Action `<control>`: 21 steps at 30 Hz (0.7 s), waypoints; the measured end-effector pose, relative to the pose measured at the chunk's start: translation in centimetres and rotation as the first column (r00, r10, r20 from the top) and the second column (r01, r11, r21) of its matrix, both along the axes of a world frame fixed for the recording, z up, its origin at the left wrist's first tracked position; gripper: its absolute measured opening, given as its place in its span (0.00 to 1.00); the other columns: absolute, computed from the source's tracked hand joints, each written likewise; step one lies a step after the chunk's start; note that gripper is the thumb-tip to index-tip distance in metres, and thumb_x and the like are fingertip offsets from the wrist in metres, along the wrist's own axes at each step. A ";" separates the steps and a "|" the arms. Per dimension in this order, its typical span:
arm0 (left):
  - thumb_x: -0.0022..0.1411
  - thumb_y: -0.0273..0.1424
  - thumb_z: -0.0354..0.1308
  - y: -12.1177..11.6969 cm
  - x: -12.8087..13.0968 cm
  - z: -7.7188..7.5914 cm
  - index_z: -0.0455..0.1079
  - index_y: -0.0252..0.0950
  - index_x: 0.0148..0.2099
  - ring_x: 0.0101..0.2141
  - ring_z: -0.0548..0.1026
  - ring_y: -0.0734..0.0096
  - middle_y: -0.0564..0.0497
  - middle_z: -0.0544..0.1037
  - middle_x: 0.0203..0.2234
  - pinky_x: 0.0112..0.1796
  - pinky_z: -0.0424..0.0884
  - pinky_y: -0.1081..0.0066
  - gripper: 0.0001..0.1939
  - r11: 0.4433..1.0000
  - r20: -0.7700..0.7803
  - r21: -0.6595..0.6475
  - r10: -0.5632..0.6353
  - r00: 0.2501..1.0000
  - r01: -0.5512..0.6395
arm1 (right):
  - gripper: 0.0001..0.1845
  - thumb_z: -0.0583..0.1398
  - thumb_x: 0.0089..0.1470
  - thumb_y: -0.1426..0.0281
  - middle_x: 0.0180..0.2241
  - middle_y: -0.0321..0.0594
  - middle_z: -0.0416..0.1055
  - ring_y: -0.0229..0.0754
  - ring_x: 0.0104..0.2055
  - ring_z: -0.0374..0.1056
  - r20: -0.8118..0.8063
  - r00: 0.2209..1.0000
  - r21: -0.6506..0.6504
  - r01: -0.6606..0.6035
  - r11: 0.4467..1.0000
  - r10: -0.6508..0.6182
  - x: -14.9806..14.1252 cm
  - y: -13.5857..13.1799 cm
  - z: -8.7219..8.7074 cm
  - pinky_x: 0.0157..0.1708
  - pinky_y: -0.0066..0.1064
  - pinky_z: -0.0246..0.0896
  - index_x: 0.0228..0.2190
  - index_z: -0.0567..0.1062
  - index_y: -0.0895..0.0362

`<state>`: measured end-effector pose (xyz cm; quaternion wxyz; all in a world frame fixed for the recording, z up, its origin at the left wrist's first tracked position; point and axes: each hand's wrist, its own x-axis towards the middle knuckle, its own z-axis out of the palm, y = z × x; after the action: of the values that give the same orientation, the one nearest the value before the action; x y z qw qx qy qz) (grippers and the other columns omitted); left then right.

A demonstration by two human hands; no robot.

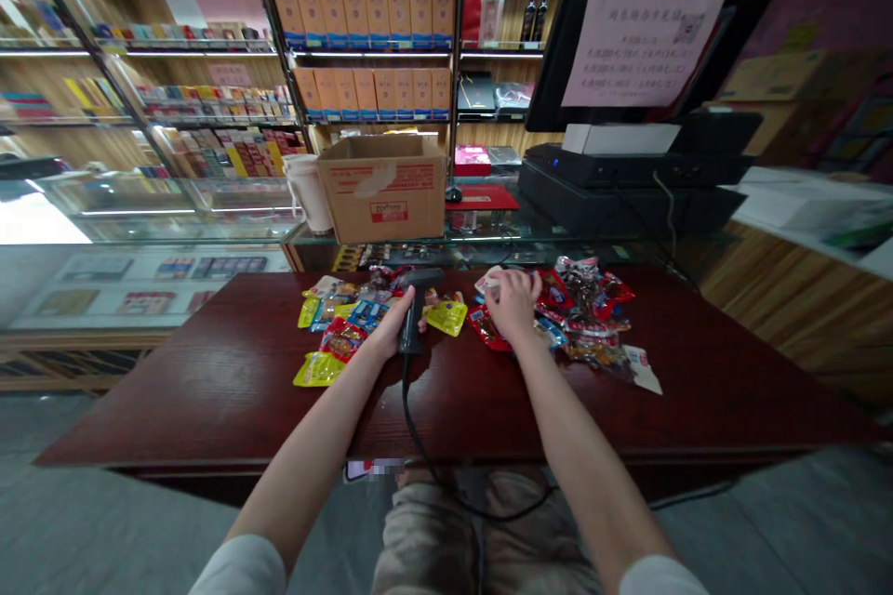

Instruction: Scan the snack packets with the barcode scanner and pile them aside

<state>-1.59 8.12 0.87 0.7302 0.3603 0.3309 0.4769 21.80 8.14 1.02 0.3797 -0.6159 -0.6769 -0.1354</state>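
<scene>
I counted two hands, one barcode scanner [414, 321], one open cardboard box [422, 195] and two piles of snack packets [341, 341]: a left heap [367, 314] and a right heap [593, 297]. From my remote post, I had the left hand [394, 323] wrapped around the upright scanner's handle, at the left heap's right end, over the dark red table [237, 381]. The right hand [514, 305] lay over the right heap, fingers bent; I couldn't tell whether they pinched anything. The scanner was black, pistol-shaped, with one cable [406, 400]; the packets glossy yellow, red, blue and clear.
</scene>
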 end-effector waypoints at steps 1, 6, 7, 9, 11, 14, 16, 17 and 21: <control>0.63 0.49 0.55 -0.2 -0.5 0.5 0.70 0.30 0.45 0.15 0.64 0.79 0.52 0.72 0.20 0.18 0.65 0.77 0.25 1.000 0.052 0.001 -0.006 0.999 0.006 | 0.13 0.55 0.59 0.65 0.43 0.45 0.75 0.51 0.52 0.64 0.018 0.997 -0.049 -0.068 0.996 0.069 -0.6 0.0 -0.3 0.64 0.54 0.30 0.41 0.76 0.55; 0.63 0.52 0.53 -1.0 -4.2 2.7 0.71 0.31 0.46 0.15 0.64 0.78 0.56 0.66 0.16 0.18 0.63 0.78 0.27 0.998 0.152 0.016 0.062 0.986 -0.065 | 0.15 0.57 0.59 0.58 0.44 0.43 0.75 0.52 0.53 0.64 0.127 0.948 -0.281 -0.249 0.927 0.293 -2.9 -0.6 -1.3 0.64 0.59 0.23 0.40 0.78 0.51; 0.64 0.50 0.53 -1.2 -4.8 3.0 0.71 0.31 0.47 0.15 0.64 0.79 0.56 0.67 0.17 0.18 0.63 0.78 0.26 0.995 0.157 0.019 0.090 0.984 -0.094 | 0.14 0.58 0.58 0.58 0.44 0.43 0.74 0.52 0.53 0.64 0.142 0.943 -0.305 -0.249 0.919 0.302 -3.2 -0.6 -1.4 0.64 0.59 0.23 0.39 0.78 0.52; 0.65 0.47 0.54 -1.3 -5.5 3.2 0.71 0.31 0.48 0.16 0.64 0.79 0.55 0.68 0.18 0.18 0.63 0.78 0.23 0.990 0.154 0.011 0.137 0.979 -0.140 | 0.12 0.59 0.56 0.58 0.43 0.44 0.74 0.53 0.53 0.64 0.144 0.946 -0.328 -0.232 0.916 0.291 -3.4 -0.6 -1.5 0.64 0.59 0.25 0.35 0.77 0.53; 0.66 0.45 0.53 -1.4 -5.6 3.1 0.70 0.30 0.49 0.16 0.64 0.79 0.55 0.68 0.18 0.18 0.63 0.78 0.22 0.987 0.136 -0.008 0.160 0.978 -0.161 | 0.09 0.60 0.55 0.62 0.40 0.44 0.74 0.53 0.51 0.65 0.098 0.955 -0.326 -0.235 0.916 0.280 -3.4 -0.4 -1.6 0.64 0.59 0.27 0.33 0.75 0.54; 0.65 0.46 0.53 -1.5 -5.3 2.8 0.71 0.30 0.48 0.16 0.64 0.78 0.55 0.67 0.17 0.18 0.63 0.78 0.23 0.992 0.084 -0.022 0.127 0.988 -0.125 | 0.03 0.59 0.52 0.69 0.36 0.42 0.74 0.50 0.46 0.68 -0.111 0.942 -0.272 -0.336 0.902 0.317 -3.0 0.2 -1.7 0.62 0.57 0.40 0.31 0.69 0.54; 0.64 0.49 0.53 -1.6 -5.2 2.6 0.71 0.30 0.46 0.16 0.65 0.77 0.56 0.65 0.15 0.19 0.63 0.77 0.25 0.998 0.043 -0.005 0.068 0.997 -0.068 | 0.03 0.56 0.51 0.71 0.36 0.41 0.74 0.47 0.44 0.69 -0.350 0.857 -0.201 -0.463 0.864 0.378 -2.7 0.7 -1.9 0.56 0.49 0.54 0.31 0.65 0.53; 0.63 0.50 0.54 -1.7 -5.1 2.6 0.71 0.30 0.45 0.16 0.65 0.76 0.56 0.65 0.14 0.19 0.63 0.77 0.26 0.999 0.026 0.013 0.045 0.999 -0.045 | 0.04 0.55 0.51 0.71 0.35 0.40 0.74 0.46 0.43 0.70 -0.465 0.789 -0.151 -0.519 0.841 0.402 -2.5 1.0 -2.0 0.52 0.45 0.59 0.31 0.63 0.53; 0.58 0.54 0.57 -2.4 -4.9 2.6 0.71 0.30 0.43 0.15 0.64 0.76 0.57 0.64 0.13 0.19 0.61 0.77 0.29 0.992 -0.057 0.118 -0.030 0.998 0.037 | 0.09 0.57 0.49 0.63 0.32 0.36 0.69 0.44 0.37 0.68 -0.691 0.610 -0.017 -0.550 0.835 0.387 -2.2 1.8 -2.5 0.41 0.37 0.64 0.30 0.61 0.52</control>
<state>-6.46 5.75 3.44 0.7061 0.4216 0.3156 0.4733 19.59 9.90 -1.43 0.5429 -0.4613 -0.6454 0.2755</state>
